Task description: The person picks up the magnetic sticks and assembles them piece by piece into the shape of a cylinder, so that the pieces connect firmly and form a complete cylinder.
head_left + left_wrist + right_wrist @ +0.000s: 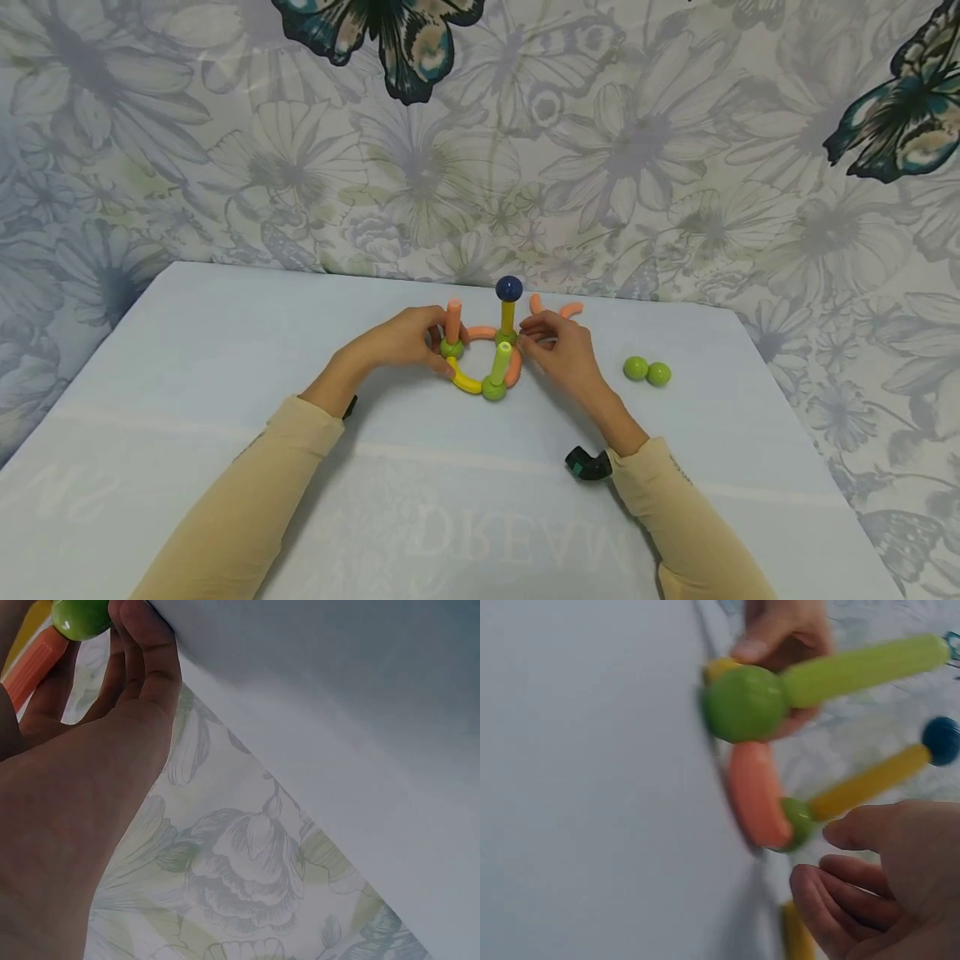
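Note:
A ring of curved sticks and green balls lies on the table. My left hand (pixel 405 337) holds its left side, with fingers around a green ball (pixel 81 616) that bears an upright orange stick (pixel 453 320). The left thumb is at the yellow curved stick (pixel 467 383). At the front, a green ball (pixel 493 389) carries a light green stick (pixel 502 364). The back ball carries a yellow stick (pixel 507 317) topped by a dark blue ball (pixel 509 288). My right hand (pixel 564 350), fingers loosely bent and holding nothing, is beside the orange curved stick (pixel 756 793).
Two green balls (pixel 636 368) lie to the right on the white table (pixel 225 350). Behind my right hand are orange curved sticks (pixel 572 309). A yellow piece (pixel 798 930) shows below the right fingers in the right wrist view. Patterned wallpaper (pixel 300 167) backs the table.

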{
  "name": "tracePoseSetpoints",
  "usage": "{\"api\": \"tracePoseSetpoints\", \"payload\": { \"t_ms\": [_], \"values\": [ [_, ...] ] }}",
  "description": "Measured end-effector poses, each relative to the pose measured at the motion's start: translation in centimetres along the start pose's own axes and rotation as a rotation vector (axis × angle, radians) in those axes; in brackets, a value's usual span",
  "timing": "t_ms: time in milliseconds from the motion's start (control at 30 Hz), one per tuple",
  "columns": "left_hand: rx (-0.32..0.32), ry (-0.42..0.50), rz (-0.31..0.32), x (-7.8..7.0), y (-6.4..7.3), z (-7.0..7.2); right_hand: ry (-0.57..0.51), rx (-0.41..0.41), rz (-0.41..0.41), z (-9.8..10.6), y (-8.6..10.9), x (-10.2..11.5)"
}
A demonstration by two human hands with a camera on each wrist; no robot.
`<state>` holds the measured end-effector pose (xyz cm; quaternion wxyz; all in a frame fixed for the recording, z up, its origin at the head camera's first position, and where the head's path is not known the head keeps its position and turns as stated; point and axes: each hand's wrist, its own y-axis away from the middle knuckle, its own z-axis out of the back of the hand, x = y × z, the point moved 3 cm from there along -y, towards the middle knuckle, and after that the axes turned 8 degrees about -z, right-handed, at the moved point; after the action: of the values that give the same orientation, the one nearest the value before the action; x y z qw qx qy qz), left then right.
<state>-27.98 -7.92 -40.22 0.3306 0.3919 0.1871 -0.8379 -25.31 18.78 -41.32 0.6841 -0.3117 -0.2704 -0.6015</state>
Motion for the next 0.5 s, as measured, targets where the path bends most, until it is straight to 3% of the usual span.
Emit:
{"api": "tracePoseSetpoints", "payload": {
  "t_ms": [300,500],
  "values": [
    [-0.003,-0.010,-0.017,-0.1,-0.1,-0.1,0.082,0.016,-0.075,6.3,-0.7,-1.5],
    [-0.031,-0.018,0.001,0.0,-0.1,-0.2,0.224,0.144,-0.167,9.9,-0.4,-2.9]
  ]
}}
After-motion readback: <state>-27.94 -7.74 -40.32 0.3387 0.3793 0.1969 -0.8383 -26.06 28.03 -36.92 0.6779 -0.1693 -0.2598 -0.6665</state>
